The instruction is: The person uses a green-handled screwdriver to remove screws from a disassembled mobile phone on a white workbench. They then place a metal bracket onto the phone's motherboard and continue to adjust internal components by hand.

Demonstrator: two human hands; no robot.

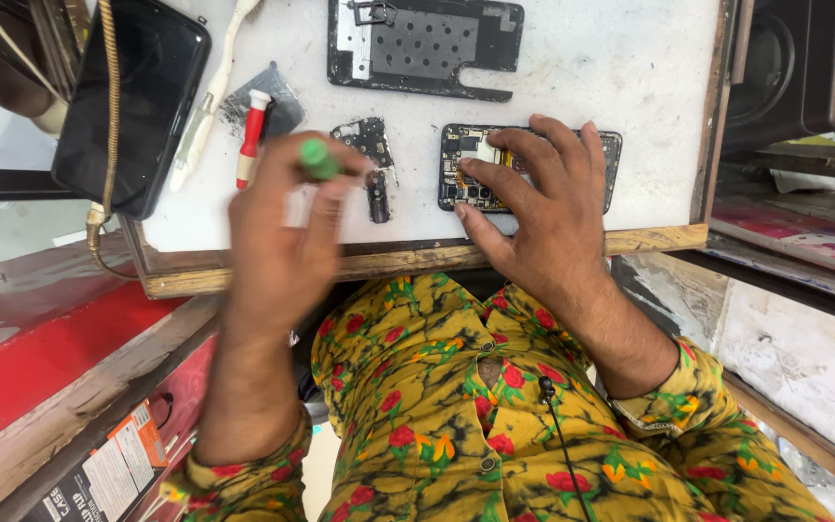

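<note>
Pressing down with spread fingers, the right hand (543,208) pins an opened phone (530,166) flat near the desk's (630,77) front edge. The left hand (282,232) has a closed grip on a green-capped screwdriver (319,159), blurred, just left of a small loose part (372,155). Farther back lie a black metal frame (424,46), a red-handled tool (251,135) and a dark phone (132,101).

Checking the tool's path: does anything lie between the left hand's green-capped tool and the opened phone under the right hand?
Yes: a small detached black phone part lies on the white table between the left hand and the opened phone, which the right hand partly covers.
</note>
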